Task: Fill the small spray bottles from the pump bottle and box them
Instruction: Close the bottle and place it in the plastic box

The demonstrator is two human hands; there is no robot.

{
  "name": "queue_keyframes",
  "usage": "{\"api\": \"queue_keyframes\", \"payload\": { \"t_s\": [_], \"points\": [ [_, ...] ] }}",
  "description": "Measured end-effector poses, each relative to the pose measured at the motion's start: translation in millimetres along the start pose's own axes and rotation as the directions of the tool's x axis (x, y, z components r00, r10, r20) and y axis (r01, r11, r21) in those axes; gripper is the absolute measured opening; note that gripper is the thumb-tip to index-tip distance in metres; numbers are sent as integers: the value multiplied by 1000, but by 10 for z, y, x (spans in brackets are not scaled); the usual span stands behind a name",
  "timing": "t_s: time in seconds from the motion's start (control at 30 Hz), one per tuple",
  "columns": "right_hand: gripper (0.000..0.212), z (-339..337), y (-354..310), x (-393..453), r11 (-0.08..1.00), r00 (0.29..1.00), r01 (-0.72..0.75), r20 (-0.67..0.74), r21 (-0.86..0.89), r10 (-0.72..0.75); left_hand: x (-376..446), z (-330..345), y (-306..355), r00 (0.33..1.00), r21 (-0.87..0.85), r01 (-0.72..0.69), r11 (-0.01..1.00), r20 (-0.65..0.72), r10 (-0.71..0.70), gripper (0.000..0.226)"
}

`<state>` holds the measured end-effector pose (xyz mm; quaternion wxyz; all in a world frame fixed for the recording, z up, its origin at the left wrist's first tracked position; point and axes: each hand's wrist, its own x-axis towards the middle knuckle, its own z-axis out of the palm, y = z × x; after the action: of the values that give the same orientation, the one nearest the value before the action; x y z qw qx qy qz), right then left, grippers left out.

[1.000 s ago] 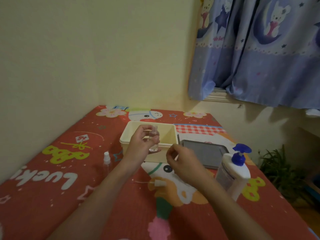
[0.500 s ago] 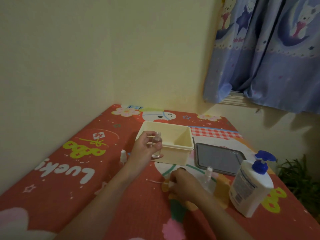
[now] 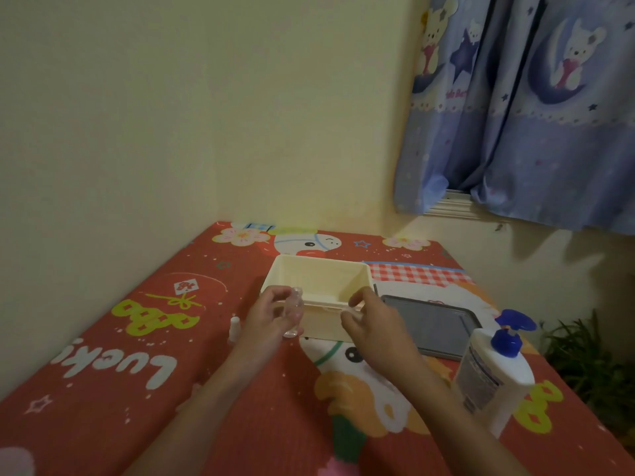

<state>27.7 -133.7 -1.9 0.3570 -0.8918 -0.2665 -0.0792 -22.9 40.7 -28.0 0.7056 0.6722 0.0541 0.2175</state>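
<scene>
- Fingers of the left hand [image 3: 271, 321] are curled round a small clear spray bottle [image 3: 294, 316], held upright against the near wall of the cream box [image 3: 357, 281].
- Something small and pale, seemingly a spray cap [image 3: 354, 312], is pinched in the right hand [image 3: 372, 326] at 3 o'clock of the bottle; its form is too blurred to tell.
- A second small spray bottle [image 3: 234, 329] is stood at 9 o'clock of the left hand.
- The pump bottle [image 3: 494, 376] is placed at 4 o'clock of the box, beside a grey lid [image 3: 433, 324], on the red mat [image 3: 103, 389].

Left hand [image 3: 266, 319] grips clear spray bottle [image 3: 294, 312] before cream box [image 3: 318, 293].
</scene>
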Motion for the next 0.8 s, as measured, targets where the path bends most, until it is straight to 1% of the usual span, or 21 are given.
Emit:
{"api": "queue_keyframes", "payload": {
  "t_s": [0.07, 0.13, 0.2, 0.27, 0.33, 0.5, 0.63, 0.8],
  "points": [
    [9, -108, -56, 66, 995, 998, -9, -68, 100, 16, -7, 6, -40, 1000, 9, 5, 1000, 4, -6, 21],
    [19, -205, -96, 140, 978, 992, -2, -123, 209, 28, -16, 26, -65, 1000, -19, 9, 1000, 25, -9, 28],
    [24, -307, -146, 181, 947, 990, 2, -137, 322, 45, -35, 51, -69, 998, -54, 13, 998, 63, -10, 32],
    [26, -387, -172, 205, 925, 985, 32, -169, 378, 35, -51, 71, -71, 995, -52, 11, 999, 99, -6, 35],
    [29, -433, -186, 233, 925, 980, 62, -199, 375, 16, -55, 89, -93, 992, -27, 10, 1000, 122, -7, 33],
    [35, -441, -180, 302, 934, 976, 83, -219, 348, -5, -95, 176, -124, 985, 42, -3, 999, 172, -4, 34],
    [33, -412, -152, 307, 937, 980, 81, -199, 340, -13, -116, 209, -119, 981, 50, -16, 999, 192, 6, 35],
    [25, -396, -161, 297, 926, 987, 72, -160, 371, -13, -123, 216, -116, 978, 57, -24, 998, 208, 11, 35]
  ]
}}
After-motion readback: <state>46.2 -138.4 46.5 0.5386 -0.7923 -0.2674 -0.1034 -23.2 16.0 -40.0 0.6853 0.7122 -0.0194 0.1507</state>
